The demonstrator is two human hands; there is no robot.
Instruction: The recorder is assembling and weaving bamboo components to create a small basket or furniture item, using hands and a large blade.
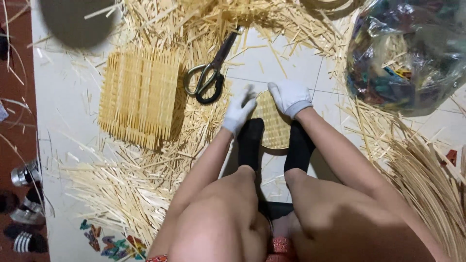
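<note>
Your gloved left hand (pixel 239 112) and right hand (pixel 290 97) are gripping a round woven bamboo disc (pixel 273 127), its near rim hidden behind black socks (pixel 250 143).

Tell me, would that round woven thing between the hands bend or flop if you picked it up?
The round woven piece would probably stay fairly stiff, since its thin strips are tightly woven into a flat disc. It likely weighs little, being made of strips like the loose bamboo strips on the floor. It might flex slightly where the left hand and right hand press its edges.
</note>
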